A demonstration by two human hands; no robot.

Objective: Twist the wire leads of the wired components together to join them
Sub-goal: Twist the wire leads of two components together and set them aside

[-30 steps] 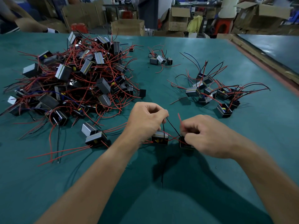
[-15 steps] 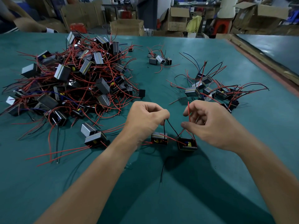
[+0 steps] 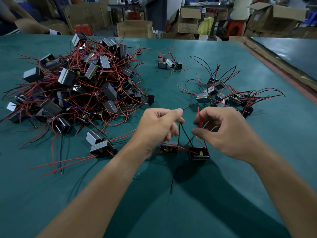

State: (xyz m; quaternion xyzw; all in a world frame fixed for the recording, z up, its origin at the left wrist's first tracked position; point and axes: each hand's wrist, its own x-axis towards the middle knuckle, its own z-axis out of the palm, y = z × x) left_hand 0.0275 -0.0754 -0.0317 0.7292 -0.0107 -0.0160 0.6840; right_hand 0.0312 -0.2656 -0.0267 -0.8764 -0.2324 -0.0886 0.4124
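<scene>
- The bench point(image 3: 257, 169) carries everything. The two parts being joined sit near its middle, right under the hands.
- The big pile point(image 3: 82, 86) lies to the left. Its loose red wires reach close to the left arm. I think the arm could catch one and drag more parts into the work.
- A smaller group point(image 3: 223, 97) lies just behind the right hand, so the same snag could happen there.
- The left hand point(image 3: 157, 127) is clamped on the tops of two black leads point(image 3: 178, 133), pinching them. If the pinch slips, the leads may spring apart and any twist could come undone.
- The right hand point(image 3: 223, 131) is apart from the left, with its fingers curled round a red lead point(image 3: 199, 117). A hard pull might tip the light part below it.
- The left component point(image 3: 169, 148) and the right component point(image 3: 199, 152) sit side by side, near but not touching. Their open sides, with a yellow bit inside, face the person.
- The black leads rise, one from each part, and lean in to meet at the pinch, like a tent. Their long way runs mostly up from the bench.
- The red lead stands almost straight up, its tip pointing up past the right thumb. Thin wires cross low between the parts, so the wrong one could get picked.
</scene>
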